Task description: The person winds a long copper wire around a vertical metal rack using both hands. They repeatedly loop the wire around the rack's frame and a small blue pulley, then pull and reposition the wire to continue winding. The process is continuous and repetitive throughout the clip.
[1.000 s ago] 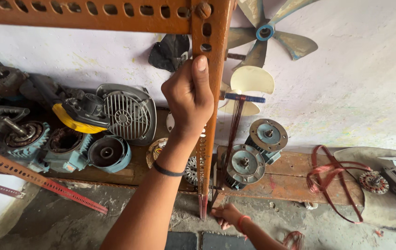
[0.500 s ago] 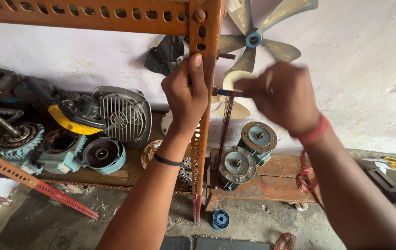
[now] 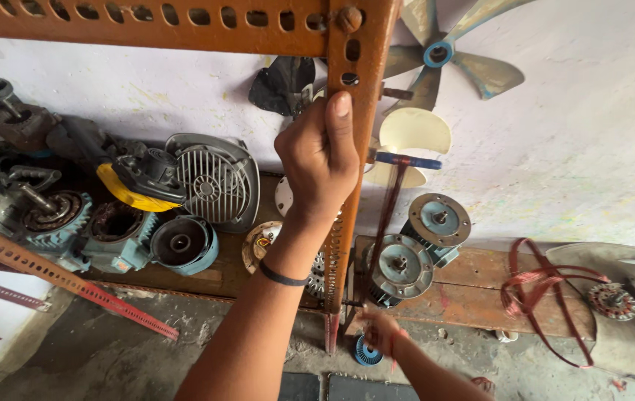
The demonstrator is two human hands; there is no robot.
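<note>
Head view: we record the left hand (image 3: 319, 165) clenched around the rust-orange perforated steel upright (image 3: 353, 148) of a slotted-angle rack, thumb pressed flat along its face, just below the bolted joint with the orange slotted crossbar (image 3: 147, 26). Our right hand (image 3: 378, 330) sits low, at the foot of the same upright, beside a small blue round spool (image 3: 366, 350) on the concrete floor (image 3: 206, 349); its fingers appear curled, but we cannot tell whether they grip anything. Behind the upright, grey disc-shaped motor housings (image 3: 418, 245) rest on a wooden shelf (image 3: 473, 293), near a tangle of red cord (image 3: 536, 289). A grey finned motor cover (image 3: 210, 182) stands to the left.
</note>
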